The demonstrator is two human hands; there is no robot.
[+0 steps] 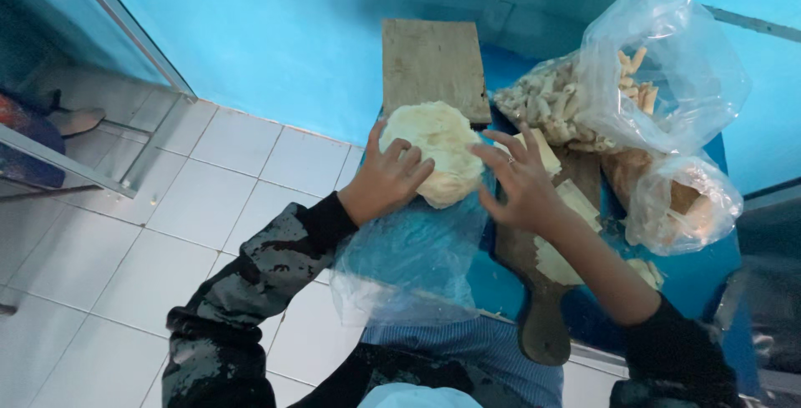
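Left hand (pixel 386 179): palm down on the left side of the lump of dough (pixel 440 160), fingers spread over its top and edge, pressing rather than gripping.
Right hand (pixel 519 181): fingers fanned wide, their tips touching the right side of the dough; a ring shows on one finger.
Dough: pale, cream-coloured, rounded and rough on top; it sits between the two hands at the near end of the small wooden board (pixel 434 68), and its lower edge hangs over the clear plastic sheet (pixel 409 262).
Plastic sheet: loose and crumpled, draped down in front of the person below the dough.
Wooden paddle (pixel 541 291): dark, with a handle pointing towards the person; it lies under the right forearm and carries flat pale strips of dough (pixel 557 259).
Clear bag (pixel 659 74): open at the mouth, well to the right of the hands, filled with short pale sticks, perhaps cut dough pieces, though the plastic blurs them.
Smaller bag (pixel 682 206): just below the clear bag, knotted round something brownish.
Blue surface (pixel 709 270): under the paddle and both bags.
White tiles (pixel 209 174): floor on the left, beside the blue wall (pixel 284 32).
Sleeves: dark, patterned, pushed up to the forearm.
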